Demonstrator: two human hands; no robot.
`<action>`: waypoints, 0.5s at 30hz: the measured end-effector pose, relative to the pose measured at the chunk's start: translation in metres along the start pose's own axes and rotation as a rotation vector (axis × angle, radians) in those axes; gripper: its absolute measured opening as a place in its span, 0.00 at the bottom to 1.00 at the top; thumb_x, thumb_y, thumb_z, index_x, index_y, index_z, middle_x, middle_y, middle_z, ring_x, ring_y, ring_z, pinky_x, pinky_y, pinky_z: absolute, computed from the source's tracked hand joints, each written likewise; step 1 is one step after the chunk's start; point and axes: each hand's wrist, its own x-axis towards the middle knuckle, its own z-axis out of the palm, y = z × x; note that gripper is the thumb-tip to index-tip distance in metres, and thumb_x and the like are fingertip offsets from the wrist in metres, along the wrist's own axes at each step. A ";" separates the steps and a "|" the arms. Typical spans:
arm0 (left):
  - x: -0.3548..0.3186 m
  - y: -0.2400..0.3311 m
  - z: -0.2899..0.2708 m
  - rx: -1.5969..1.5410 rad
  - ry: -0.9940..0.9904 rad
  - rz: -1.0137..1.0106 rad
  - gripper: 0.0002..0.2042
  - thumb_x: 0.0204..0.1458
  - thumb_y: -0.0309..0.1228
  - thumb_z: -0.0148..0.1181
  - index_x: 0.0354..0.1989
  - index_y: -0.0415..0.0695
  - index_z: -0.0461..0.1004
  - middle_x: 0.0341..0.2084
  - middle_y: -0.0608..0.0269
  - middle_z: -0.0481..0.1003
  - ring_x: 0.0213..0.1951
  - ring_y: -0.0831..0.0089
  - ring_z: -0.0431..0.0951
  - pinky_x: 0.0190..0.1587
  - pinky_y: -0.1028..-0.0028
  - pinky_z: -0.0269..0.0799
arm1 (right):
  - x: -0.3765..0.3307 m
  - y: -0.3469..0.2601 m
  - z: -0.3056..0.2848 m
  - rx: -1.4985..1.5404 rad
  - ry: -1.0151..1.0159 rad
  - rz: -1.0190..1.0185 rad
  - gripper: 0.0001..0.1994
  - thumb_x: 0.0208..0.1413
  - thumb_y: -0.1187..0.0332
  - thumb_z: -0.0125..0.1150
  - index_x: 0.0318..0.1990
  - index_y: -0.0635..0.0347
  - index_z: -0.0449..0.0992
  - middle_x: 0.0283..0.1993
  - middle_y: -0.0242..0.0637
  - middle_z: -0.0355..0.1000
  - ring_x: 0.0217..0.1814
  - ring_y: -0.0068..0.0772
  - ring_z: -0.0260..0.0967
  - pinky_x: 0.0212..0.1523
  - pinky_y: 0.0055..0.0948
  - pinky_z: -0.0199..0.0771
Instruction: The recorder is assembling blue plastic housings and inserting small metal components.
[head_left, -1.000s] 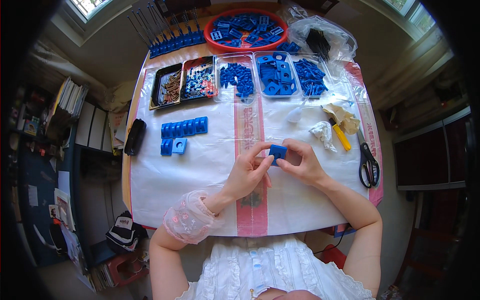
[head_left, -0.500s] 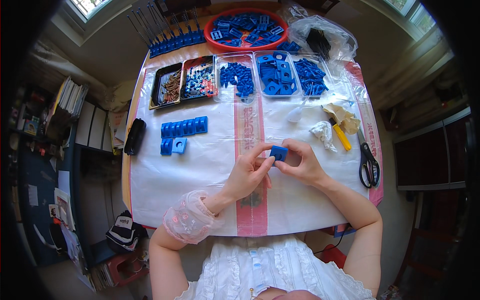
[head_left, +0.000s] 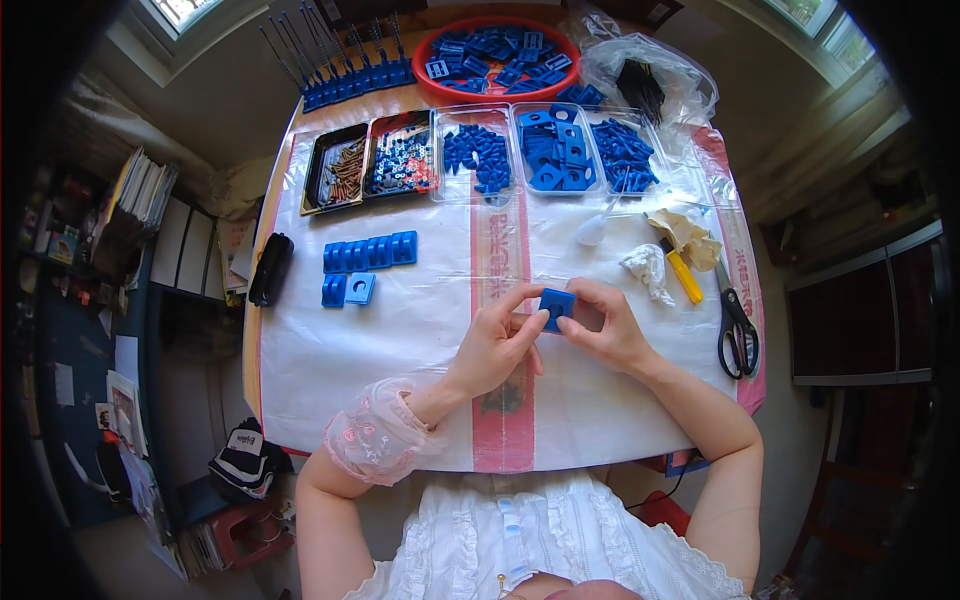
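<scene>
Blue square plastic block (head_left: 557,303) sits pinched between the fingertips of the left hand (head_left: 497,345) and right hand (head_left: 606,328), just above the white plastic-covered table (head_left: 400,350). Both grips look light; a slip could drop it onto the sheet.

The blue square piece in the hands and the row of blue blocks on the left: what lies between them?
In the head view, only bare white table cover lies between the blue square piece and the row of blue blocks.

White ruffled blouse with a buttoned front, sheer pink lace cuff (head_left: 375,440) at left wrist.
</scene>
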 end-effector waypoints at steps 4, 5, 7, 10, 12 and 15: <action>0.000 0.000 0.000 -0.001 -0.011 0.004 0.16 0.68 0.28 0.53 0.61 0.39 0.67 0.25 0.60 0.81 0.20 0.73 0.82 0.20 0.77 0.70 | -0.001 0.003 0.000 0.073 -0.001 0.012 0.09 0.53 0.69 0.66 0.35 0.65 0.74 0.30 0.35 0.68 0.33 0.25 0.65 0.37 0.28 0.65; 0.000 -0.001 -0.001 -0.002 -0.015 0.007 0.16 0.68 0.28 0.54 0.61 0.39 0.66 0.26 0.60 0.81 0.20 0.73 0.83 0.20 0.77 0.70 | -0.002 0.004 0.000 0.070 -0.005 0.012 0.09 0.54 0.69 0.65 0.35 0.66 0.74 0.30 0.34 0.69 0.33 0.24 0.65 0.37 0.27 0.65; 0.000 0.000 0.000 -0.016 -0.011 0.007 0.16 0.68 0.28 0.53 0.61 0.39 0.67 0.28 0.59 0.82 0.20 0.73 0.82 0.20 0.77 0.71 | -0.001 -0.001 0.000 0.155 -0.012 0.057 0.08 0.57 0.70 0.63 0.35 0.67 0.74 0.31 0.34 0.69 0.34 0.23 0.67 0.37 0.26 0.67; -0.001 0.001 0.001 -0.021 -0.011 0.025 0.15 0.68 0.27 0.53 0.61 0.39 0.67 0.30 0.59 0.82 0.20 0.73 0.82 0.21 0.76 0.72 | -0.002 -0.008 -0.001 0.312 -0.033 0.132 0.08 0.62 0.71 0.60 0.35 0.68 0.74 0.33 0.32 0.70 0.36 0.21 0.70 0.38 0.23 0.69; -0.001 0.003 0.003 -0.003 -0.015 0.047 0.15 0.68 0.27 0.53 0.61 0.38 0.67 0.31 0.59 0.82 0.20 0.73 0.82 0.21 0.76 0.73 | -0.001 -0.005 -0.004 0.279 -0.072 0.099 0.08 0.64 0.71 0.58 0.35 0.69 0.74 0.34 0.32 0.71 0.37 0.20 0.71 0.38 0.22 0.71; -0.001 0.006 0.004 0.062 -0.023 0.074 0.15 0.68 0.26 0.52 0.61 0.39 0.67 0.32 0.59 0.83 0.21 0.74 0.82 0.22 0.76 0.74 | -0.001 -0.005 -0.003 0.309 -0.058 0.077 0.08 0.64 0.72 0.59 0.36 0.69 0.75 0.33 0.32 0.71 0.35 0.20 0.70 0.35 0.23 0.70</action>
